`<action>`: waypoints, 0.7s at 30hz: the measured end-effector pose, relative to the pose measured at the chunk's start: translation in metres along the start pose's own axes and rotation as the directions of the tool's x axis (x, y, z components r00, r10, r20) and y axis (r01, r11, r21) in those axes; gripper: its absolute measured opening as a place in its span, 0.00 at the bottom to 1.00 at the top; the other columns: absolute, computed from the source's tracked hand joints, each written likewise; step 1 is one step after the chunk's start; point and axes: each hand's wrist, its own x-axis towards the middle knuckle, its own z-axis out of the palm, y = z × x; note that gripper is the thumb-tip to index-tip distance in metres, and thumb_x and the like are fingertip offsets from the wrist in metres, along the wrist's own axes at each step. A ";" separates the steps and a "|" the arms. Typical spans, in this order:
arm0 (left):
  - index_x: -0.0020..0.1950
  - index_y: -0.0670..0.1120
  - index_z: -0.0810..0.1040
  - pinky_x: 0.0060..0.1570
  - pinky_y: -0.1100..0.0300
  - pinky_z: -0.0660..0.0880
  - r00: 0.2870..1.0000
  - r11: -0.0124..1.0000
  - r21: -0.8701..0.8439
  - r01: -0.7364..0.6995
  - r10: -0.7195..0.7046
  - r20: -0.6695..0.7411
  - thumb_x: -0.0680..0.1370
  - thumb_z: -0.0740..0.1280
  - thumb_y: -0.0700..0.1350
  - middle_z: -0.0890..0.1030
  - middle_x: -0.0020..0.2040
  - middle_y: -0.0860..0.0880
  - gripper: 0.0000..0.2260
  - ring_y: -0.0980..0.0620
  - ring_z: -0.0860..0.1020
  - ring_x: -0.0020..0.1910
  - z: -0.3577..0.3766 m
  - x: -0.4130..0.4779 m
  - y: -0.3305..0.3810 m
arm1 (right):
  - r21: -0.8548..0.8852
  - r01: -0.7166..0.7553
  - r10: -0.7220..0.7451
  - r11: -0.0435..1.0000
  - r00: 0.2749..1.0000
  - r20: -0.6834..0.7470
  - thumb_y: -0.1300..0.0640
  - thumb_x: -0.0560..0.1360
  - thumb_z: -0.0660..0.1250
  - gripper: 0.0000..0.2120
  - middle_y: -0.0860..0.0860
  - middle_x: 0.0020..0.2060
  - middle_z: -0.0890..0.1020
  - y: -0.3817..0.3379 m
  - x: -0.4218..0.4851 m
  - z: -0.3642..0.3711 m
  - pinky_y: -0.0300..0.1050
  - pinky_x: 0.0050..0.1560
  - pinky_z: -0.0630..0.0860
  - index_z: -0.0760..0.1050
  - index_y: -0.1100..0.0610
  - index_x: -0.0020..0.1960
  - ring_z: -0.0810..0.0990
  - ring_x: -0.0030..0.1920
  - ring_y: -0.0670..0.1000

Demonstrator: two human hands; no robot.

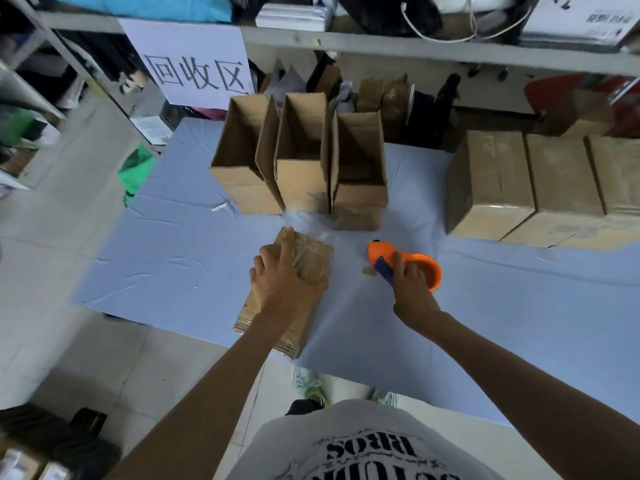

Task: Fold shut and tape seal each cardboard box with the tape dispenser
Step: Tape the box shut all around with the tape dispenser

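The left hand is clasped over the top of a closed cardboard box, set at the near edge of the blue table. The orange tape dispenser is gripped by the right hand, beside the box but apart from it. Behind, three open boxes are stood together; sealed boxes are ranged farther right.

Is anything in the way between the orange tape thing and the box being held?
No. Only tablecloth and a small scrap lie between the tape dispenser in the right hand and the box under the left hand.
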 end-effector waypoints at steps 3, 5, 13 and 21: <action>0.75 0.58 0.51 0.61 0.47 0.66 1.000 0.992 -0.126 -0.009 0.011 0.009 0.67 0.67 0.67 0.66 0.64 0.47 0.42 0.44 0.67 0.62 -0.005 0.003 0.012 | -0.104 -0.003 -0.007 0.995 0.996 -0.093 0.63 0.69 0.67 0.25 0.61 0.56 0.71 -0.014 0.004 -0.024 0.50 0.47 0.70 0.65 0.63 0.64 0.70 0.56 0.61; 0.74 0.57 0.49 0.60 0.49 0.68 1.000 0.989 -0.151 0.009 -0.005 0.025 0.67 0.69 0.66 0.66 0.63 0.48 0.43 0.45 0.68 0.63 -0.010 0.006 0.021 | -0.061 0.065 -0.078 0.996 0.965 -0.249 0.59 0.72 0.68 0.17 0.60 0.52 0.73 -0.021 0.003 -0.039 0.49 0.42 0.71 0.71 0.63 0.59 0.73 0.52 0.61; 0.76 0.50 0.50 0.60 0.50 0.71 0.998 0.930 -0.366 0.007 -0.031 -0.060 0.57 0.77 0.66 0.64 0.67 0.49 0.57 0.48 0.66 0.66 -0.020 -0.004 0.047 | 0.702 0.182 0.047 0.689 0.955 -0.293 0.51 0.75 0.69 0.06 0.46 0.41 0.83 -0.089 -0.020 -0.086 0.40 0.47 0.77 0.77 0.53 0.47 0.80 0.42 0.42; 0.60 0.57 0.70 0.41 0.66 0.77 0.996 0.674 -0.735 -0.065 0.001 -0.087 0.61 0.79 0.58 0.76 0.53 0.61 0.32 0.63 0.77 0.49 -0.053 -0.005 0.023 | 0.868 0.178 0.088 0.463 0.966 -0.245 0.55 0.70 0.75 0.09 0.47 0.42 0.84 -0.089 -0.020 -0.103 0.56 0.45 0.82 0.80 0.55 0.48 0.83 0.45 0.46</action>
